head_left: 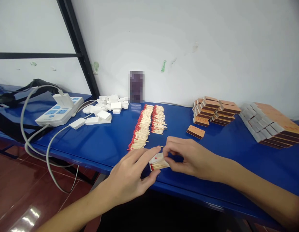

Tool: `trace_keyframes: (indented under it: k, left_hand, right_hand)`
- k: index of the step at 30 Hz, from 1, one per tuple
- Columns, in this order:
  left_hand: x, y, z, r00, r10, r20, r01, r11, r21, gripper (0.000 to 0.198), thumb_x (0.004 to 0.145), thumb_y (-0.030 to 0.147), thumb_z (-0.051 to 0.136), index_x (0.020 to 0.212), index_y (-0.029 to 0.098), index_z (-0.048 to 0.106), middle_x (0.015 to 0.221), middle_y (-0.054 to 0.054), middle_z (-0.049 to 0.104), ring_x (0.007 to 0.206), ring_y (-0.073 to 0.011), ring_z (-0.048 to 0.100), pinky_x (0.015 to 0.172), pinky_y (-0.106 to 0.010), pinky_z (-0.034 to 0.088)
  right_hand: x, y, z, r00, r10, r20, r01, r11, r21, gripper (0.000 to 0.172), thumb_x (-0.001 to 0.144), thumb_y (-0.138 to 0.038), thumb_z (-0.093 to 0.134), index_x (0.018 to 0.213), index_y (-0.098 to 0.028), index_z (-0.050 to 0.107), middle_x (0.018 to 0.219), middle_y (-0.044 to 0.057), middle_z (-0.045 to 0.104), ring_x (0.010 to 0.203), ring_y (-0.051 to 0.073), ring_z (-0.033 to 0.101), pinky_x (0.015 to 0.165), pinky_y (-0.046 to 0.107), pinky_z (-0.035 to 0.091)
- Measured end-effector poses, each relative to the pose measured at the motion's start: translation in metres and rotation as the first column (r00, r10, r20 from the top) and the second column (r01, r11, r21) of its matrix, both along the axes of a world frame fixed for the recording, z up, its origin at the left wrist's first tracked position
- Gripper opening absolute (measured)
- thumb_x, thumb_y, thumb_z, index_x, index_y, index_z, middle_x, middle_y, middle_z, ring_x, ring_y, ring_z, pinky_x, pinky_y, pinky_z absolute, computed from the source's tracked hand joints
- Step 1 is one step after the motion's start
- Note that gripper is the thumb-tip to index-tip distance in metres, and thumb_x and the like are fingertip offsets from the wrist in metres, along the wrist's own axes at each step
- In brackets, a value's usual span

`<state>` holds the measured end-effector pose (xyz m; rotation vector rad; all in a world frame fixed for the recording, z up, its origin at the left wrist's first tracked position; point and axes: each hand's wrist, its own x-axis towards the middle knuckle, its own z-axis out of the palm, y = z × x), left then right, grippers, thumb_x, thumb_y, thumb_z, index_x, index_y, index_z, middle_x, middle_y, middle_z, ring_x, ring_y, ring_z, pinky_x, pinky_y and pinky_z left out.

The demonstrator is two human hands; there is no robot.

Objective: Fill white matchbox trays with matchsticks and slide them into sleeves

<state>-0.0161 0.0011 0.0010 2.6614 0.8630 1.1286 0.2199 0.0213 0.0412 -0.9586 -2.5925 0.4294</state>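
Note:
My left hand [132,175] grips a small white matchbox tray [159,161] between thumb and fingers near the front edge of the blue table [103,145]. The tray holds red-tipped matches. My right hand [185,158] is closed at the tray's right end, its fingertips pinched over the matches. Just beyond the hands lie two rows of loose red-tipped matches [149,125].
Empty white trays [105,109] are heaped at the back left beside a white power strip [59,111] with grey cables. Brown matchbox sleeves [215,109] are stacked at the right, one sleeve [195,131] lies alone, and a large block of boxes [270,124] stands far right.

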Motion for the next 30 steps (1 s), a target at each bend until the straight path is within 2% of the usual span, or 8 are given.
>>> trace_keyframes:
  k: [4, 7, 10, 15, 19, 23, 28, 30]
  left_hand:
    - [0.000, 0.000, 0.000, 1.000, -0.014, 0.008, 0.013, 1.000, 0.005, 0.034, 0.090, 0.017, 0.064, 0.123, 0.016, 0.056, 0.113, -0.009, 0.067, 0.102, -0.0198, 0.066, 0.090, -0.034, 0.058]
    - [0.000, 0.000, -0.002, 1.000, -0.008, 0.015, 0.008, 0.998, 0.057, 0.021, 0.090, 0.018, 0.063, 0.111, 0.016, 0.061, 0.111, -0.010, 0.066, 0.099, -0.0208, 0.067, 0.087, -0.036, 0.059]
    - [0.000, 0.001, -0.004, 1.000, -0.003, 0.017, 0.002, 0.996, 0.084, 0.017, 0.091, 0.018, 0.062, 0.108, 0.015, 0.063, 0.111, -0.011, 0.067, 0.098, -0.0213, 0.068, 0.085, -0.036, 0.060]
    - [-0.001, 0.000, -0.003, 1.000, -0.024, 0.003, 0.024, 0.998, 0.060, 0.019, 0.094, 0.020, 0.059, 0.113, 0.016, 0.062, 0.109, -0.011, 0.068, 0.098, -0.0198, 0.068, 0.086, -0.034, 0.060]
    - [-0.002, 0.000, -0.003, 0.999, -0.036, 0.000, 0.036, 0.999, 0.037, 0.028, 0.093, 0.021, 0.061, 0.121, 0.016, 0.058, 0.115, -0.011, 0.066, 0.103, -0.0209, 0.066, 0.091, -0.035, 0.059]
    - [-0.002, 0.002, -0.004, 1.000, -0.013, -0.006, 0.013, 1.000, 0.006, 0.040, 0.093, 0.019, 0.061, 0.132, 0.019, 0.051, 0.122, -0.011, 0.064, 0.110, -0.0217, 0.064, 0.094, -0.036, 0.057]
    - [0.000, 0.001, -0.003, 1.000, -0.030, 0.007, 0.030, 1.000, -0.008, 0.041, 0.092, 0.018, 0.062, 0.132, 0.019, 0.051, 0.120, -0.010, 0.064, 0.109, -0.0202, 0.064, 0.093, -0.034, 0.058]
    - [0.000, 0.001, -0.003, 0.999, -0.038, 0.023, 0.037, 0.999, 0.004, 0.035, 0.091, 0.016, 0.062, 0.125, 0.019, 0.055, 0.118, -0.008, 0.064, 0.107, -0.0189, 0.064, 0.093, -0.033, 0.058]
  right_hand:
    - [-0.002, -0.001, -0.001, 1.000, 0.011, -0.007, -0.011, 0.998, 0.056, 0.007, 0.091, -0.020, 0.052, 0.085, -0.021, 0.056, 0.078, -0.001, 0.054, 0.061, 0.010, 0.047, 0.055, 0.024, 0.034]
    - [0.005, 0.006, 0.000, 0.993, -0.112, -0.027, 0.115, 0.982, 0.149, 0.011, 0.094, -0.025, 0.049, 0.086, -0.020, 0.055, 0.079, 0.001, 0.056, 0.064, 0.012, 0.051, 0.059, 0.026, 0.037]
    - [0.013, 0.015, -0.003, 0.977, -0.202, 0.069, 0.188, 0.968, 0.166, 0.009, 0.093, -0.027, 0.052, 0.091, -0.020, 0.056, 0.084, 0.002, 0.059, 0.065, 0.014, 0.052, 0.062, 0.028, 0.038]
    - [0.018, 0.027, -0.012, 0.982, -0.154, 0.112, 0.151, 0.988, 0.040, 0.011, 0.095, -0.025, 0.047, 0.088, -0.021, 0.055, 0.081, 0.002, 0.060, 0.067, 0.015, 0.053, 0.061, 0.028, 0.038]
    - [0.019, 0.027, -0.008, 0.983, -0.154, 0.098, 0.148, 0.987, 0.069, 0.011, 0.096, -0.024, 0.045, 0.088, -0.021, 0.053, 0.082, 0.002, 0.059, 0.067, 0.015, 0.052, 0.062, 0.028, 0.038]
    - [0.013, 0.015, 0.000, 0.989, -0.148, 0.004, 0.147, 0.986, 0.077, 0.009, 0.093, -0.023, 0.050, 0.085, -0.021, 0.053, 0.074, -0.001, 0.055, 0.061, 0.012, 0.047, 0.057, 0.025, 0.036]
    - [-0.003, -0.001, -0.003, 1.000, 0.004, 0.002, -0.004, 0.997, 0.078, 0.005, 0.088, -0.017, 0.054, 0.084, -0.020, 0.056, 0.075, -0.002, 0.058, 0.059, 0.010, 0.048, 0.055, 0.024, 0.033]
    - [-0.007, -0.003, -0.006, 0.999, 0.029, 0.042, -0.034, 0.989, 0.141, 0.008, 0.089, -0.017, 0.052, 0.087, -0.019, 0.059, 0.075, -0.001, 0.059, 0.057, 0.010, 0.048, 0.054, 0.025, 0.031]
